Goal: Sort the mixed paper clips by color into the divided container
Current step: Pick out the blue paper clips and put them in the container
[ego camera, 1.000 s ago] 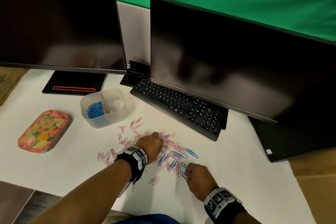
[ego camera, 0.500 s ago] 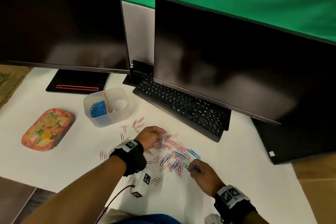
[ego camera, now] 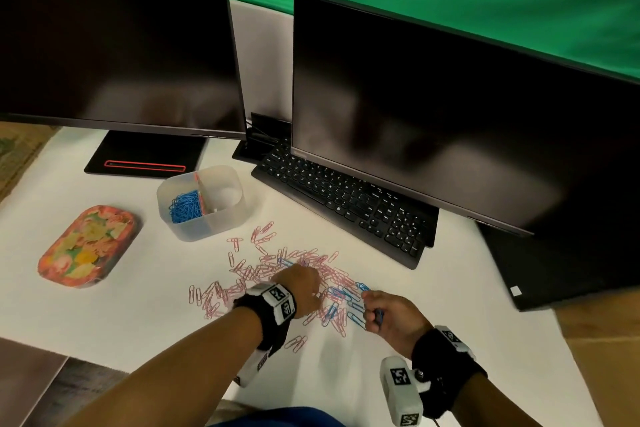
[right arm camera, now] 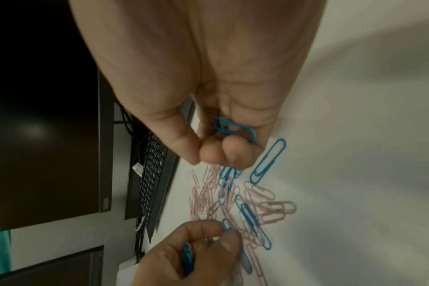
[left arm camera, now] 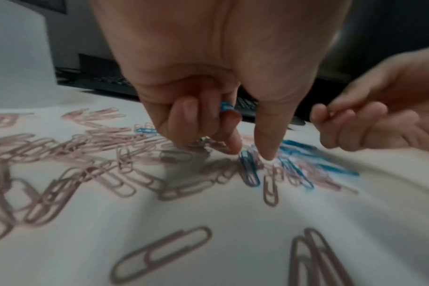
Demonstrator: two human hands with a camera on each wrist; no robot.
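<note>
A heap of pink and blue paper clips (ego camera: pixel 277 270) lies on the white table. My left hand (left arm camera: pixel 252 152) is over the heap. Its curled fingers hold a blue clip (left arm camera: pixel 225 107), while thumb and forefinger touch down beside another blue clip (left arm camera: pixel 249 170). My right hand (right arm camera: pixel 213 154) hovers just above the heap's right edge and grips blue clips (right arm camera: pixel 233 128) in its curled fingers. The clear divided container (ego camera: pixel 225 218) stands beyond the heap to the left. Its left compartment holds blue clips (ego camera: pixel 185 206). I see little in the right compartment.
Two dark monitors (ego camera: pixel 450 121) and a black keyboard (ego camera: pixel 346 204) stand close behind the heap. A flowered oval tin (ego camera: pixel 86 246) lies at the left. The table's near edge (ego camera: pixel 104 357) runs under my left forearm.
My left hand has shifted rightward across the heap toward the blue clips. My right hand has drawn back a little to the right, with blue clips in its fingers.
</note>
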